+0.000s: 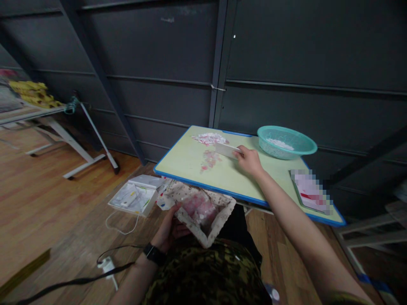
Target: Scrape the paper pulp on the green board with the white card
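Note:
My right hand is closed on the end of a flat white scraper-like strip, held over the pale yellow table with a blue edge. Left of the strip lies a spread of small pink pieces. Behind it is a pile of white and pink flakes. My left hand grips the near left side of a speckled, pale open box, tilted just below the table's front edge. Inside sit pink and white pieces, seemingly in clear plastic. Some left fingers are hidden under the box.
A green plastic basket with white pieces stands at the table's back right. A phone-like flat object, partly pixelated, lies at the right. On the floor are an open white box with a cable and a power strip. A dark metal wall rises behind.

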The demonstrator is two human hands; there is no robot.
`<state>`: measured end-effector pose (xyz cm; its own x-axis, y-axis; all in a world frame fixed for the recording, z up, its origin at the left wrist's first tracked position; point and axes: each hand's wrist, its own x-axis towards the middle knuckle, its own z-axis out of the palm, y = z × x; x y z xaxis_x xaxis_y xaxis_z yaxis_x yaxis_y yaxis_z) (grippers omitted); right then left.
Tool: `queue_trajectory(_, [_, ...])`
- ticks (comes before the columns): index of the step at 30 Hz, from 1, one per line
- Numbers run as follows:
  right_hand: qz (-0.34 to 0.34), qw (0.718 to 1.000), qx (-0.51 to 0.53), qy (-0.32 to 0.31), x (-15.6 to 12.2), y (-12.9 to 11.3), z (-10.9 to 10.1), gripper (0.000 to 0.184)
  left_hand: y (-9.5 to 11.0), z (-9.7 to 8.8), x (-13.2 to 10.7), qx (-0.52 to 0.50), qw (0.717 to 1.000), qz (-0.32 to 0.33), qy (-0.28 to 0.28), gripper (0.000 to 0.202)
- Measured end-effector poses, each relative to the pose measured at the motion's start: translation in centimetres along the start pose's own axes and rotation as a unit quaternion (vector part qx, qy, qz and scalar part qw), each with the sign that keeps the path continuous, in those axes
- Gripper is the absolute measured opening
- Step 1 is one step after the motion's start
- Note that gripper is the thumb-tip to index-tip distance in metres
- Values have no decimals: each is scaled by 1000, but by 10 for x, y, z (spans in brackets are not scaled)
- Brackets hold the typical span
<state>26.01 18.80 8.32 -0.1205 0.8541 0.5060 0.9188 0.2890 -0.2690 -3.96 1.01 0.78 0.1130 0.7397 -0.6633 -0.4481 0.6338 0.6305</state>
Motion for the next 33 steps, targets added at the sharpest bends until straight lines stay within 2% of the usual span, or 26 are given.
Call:
queue_trajectory(5, [97, 991, 94, 13, 8, 27, -15, 22, -2, -1, 1, -6, 1000, 9, 5, 31])
queue_trajectory(7, [131, 976, 172, -14, 10, 39, -19, 24, -2, -1, 2, -11, 1000, 10, 3, 31])
queue_trajectory(10, [161, 940, 289, -84, 8, 45, -22, 31, -2, -2, 3, -11, 1000, 6, -4, 31])
queue_trajectory(14, [170, 894, 380, -165, 4, 33, -24, 36, -2, -1, 1, -9, 1000, 4, -5, 32])
queue_trajectory(16, [176, 879, 407, -173, 4, 28, -26, 36, -1, -1, 1, -8, 1000, 6, -5, 31])
queue_trajectory(21, [217, 871, 423, -121, 6, 30, -30, 37, -1, -1, 0, -8, 1000, 4, -5, 30])
queue_trajectory(24, [204, 869, 419, -163, 4, 26, -29, 37, -1, -1, 0, -3, 1000, 2, -13, 32])
queue_trajectory(28, [164, 844, 457, -229, 0, 12, -27, 38, 0, 0, -1, 1, 1000, 6, -6, 30])
queue_trajectory(33, [171, 823, 495, -222, -1, -1, -26, 40, -1, 0, -1, -7, 1000, 4, -6, 28])
